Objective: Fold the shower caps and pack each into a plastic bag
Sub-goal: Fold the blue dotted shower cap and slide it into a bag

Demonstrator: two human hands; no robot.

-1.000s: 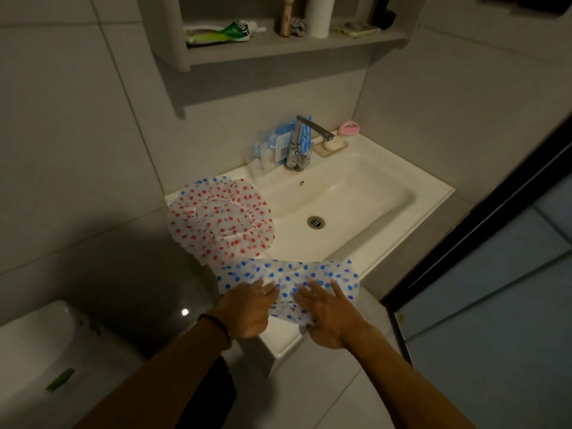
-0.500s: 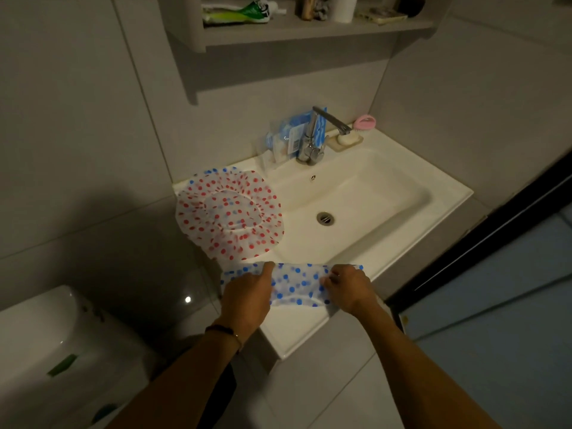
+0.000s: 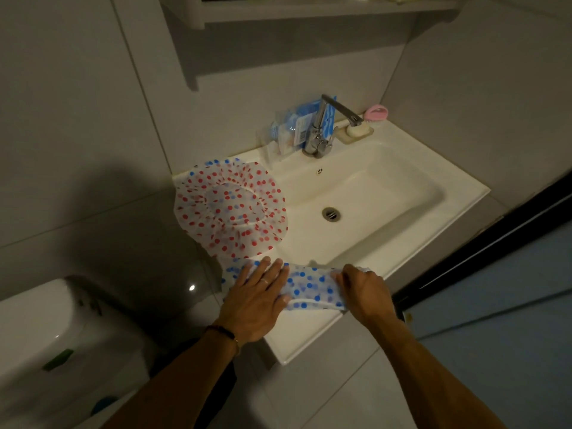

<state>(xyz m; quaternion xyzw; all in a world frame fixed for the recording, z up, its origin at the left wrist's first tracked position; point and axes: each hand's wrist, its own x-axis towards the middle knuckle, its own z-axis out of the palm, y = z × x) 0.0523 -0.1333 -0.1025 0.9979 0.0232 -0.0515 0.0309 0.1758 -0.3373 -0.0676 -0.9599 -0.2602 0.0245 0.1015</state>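
Note:
A blue-dotted shower cap lies folded into a narrow strip on the near rim of the white sink. My left hand presses flat on the strip's left half with straight fingers. My right hand pinches the strip's right end with curled fingers. A red-dotted shower cap lies spread open on the sink's left corner, partly hanging over the edge. Clear plastic bags with blue packaging stand behind the tap.
The tap rises at the back of the basin, with a soap dish and a pink brush beside it. A toilet cistern sits at lower left. A shelf hangs above. A dark door frame runs on the right.
The blue-dotted cap went from a wider fold to a narrow strip. My left hand flattened on it and my right hand took hold of its right end.

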